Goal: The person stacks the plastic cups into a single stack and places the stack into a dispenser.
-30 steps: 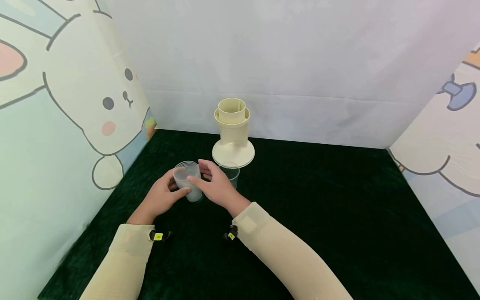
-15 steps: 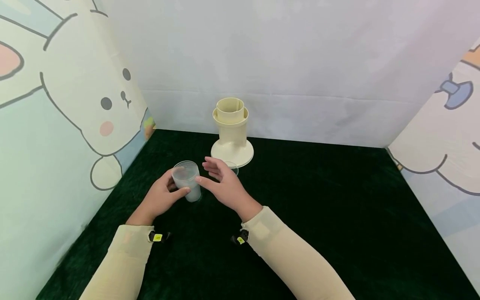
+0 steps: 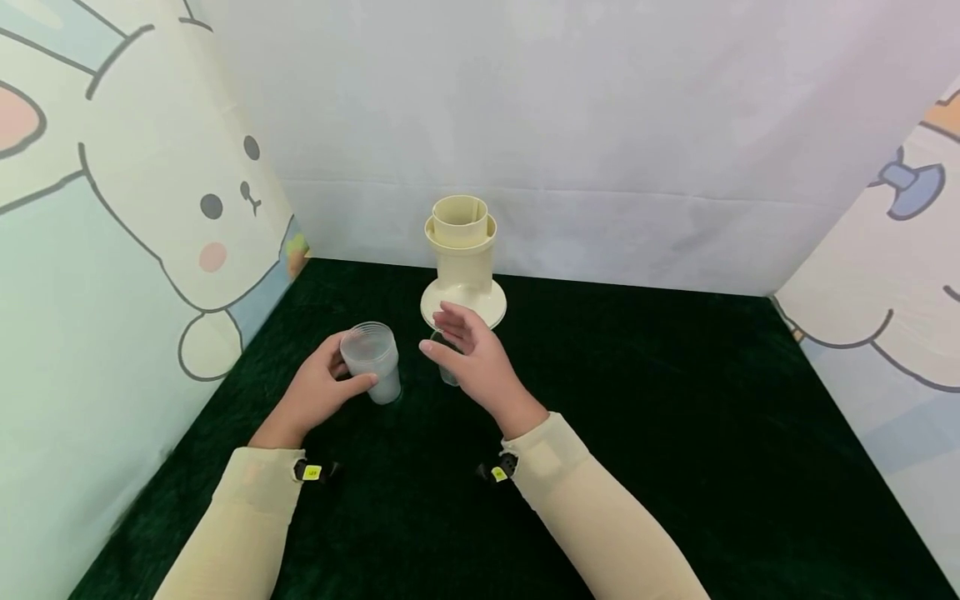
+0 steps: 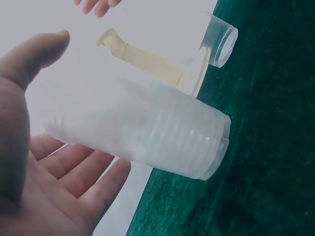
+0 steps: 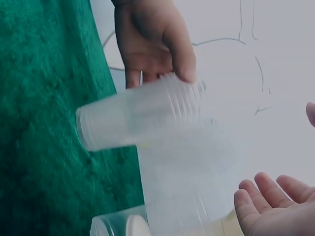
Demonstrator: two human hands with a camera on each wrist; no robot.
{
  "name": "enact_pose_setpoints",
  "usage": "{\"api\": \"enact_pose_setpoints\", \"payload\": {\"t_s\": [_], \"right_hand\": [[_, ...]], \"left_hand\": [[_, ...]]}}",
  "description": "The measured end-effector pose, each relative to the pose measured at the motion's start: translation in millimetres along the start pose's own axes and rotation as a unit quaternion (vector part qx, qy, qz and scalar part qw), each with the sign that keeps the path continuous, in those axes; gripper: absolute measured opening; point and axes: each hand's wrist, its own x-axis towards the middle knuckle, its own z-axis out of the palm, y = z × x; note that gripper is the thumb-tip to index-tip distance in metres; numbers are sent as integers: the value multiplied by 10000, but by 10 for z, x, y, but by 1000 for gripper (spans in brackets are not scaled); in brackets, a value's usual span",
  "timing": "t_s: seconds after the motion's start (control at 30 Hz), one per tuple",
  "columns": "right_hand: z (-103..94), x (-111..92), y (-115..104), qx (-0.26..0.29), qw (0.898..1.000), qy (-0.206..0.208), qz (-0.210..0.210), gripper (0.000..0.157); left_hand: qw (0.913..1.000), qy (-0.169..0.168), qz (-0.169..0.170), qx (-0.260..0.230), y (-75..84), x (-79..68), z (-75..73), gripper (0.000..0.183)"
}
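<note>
My left hand (image 3: 318, 383) holds a stack of clear plastic cups (image 3: 373, 362), thumb on the near side and fingers behind. The stack stands upright on the dark green cloth, its several nested rims showing at the top. In the right wrist view the left thumb lies at the stacked rims (image 5: 184, 101). My right hand (image 3: 483, 362) is to the right of the stack, fingers extended and thumb apart, with nothing in its grasp. A single clear plastic cup (image 4: 224, 42) stands close by; in the head view the right hand hides much of it.
A cream plastic stand (image 3: 465, 267) with a round base and a tube-shaped top rises behind the cups. Dark green cloth (image 3: 675, 433) covers the table. A white curtain (image 3: 585, 125) hangs at the back, with cartoon-printed panels (image 3: 172, 200) at both sides.
My right hand has left the cup stack and moved right, now overlapping the single cup. The left hand keeps its hold on the stack and has barely moved.
</note>
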Motion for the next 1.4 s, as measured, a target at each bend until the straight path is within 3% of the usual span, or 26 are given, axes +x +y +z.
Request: {"api": "enact_pose_setpoints", "payload": {"t_s": [0.27,0.7,1.07,1.4], "right_hand": [[-136,24,29,178,9988,461,-27,61],[-374,36,54,66,9950,993,59,63],[-466,45,241,-309,9924,1155,303,73],[-426,72,469,-633,9913,1013,558,82]], "left_hand": [[9994,300,154,-122,36,3,-16,79],[9997,256,-27,19,37,2,-17,77],[9996,206,-69,160,2,6,-22,80],[9995,177,25,256,-16,14,-24,81]]}}
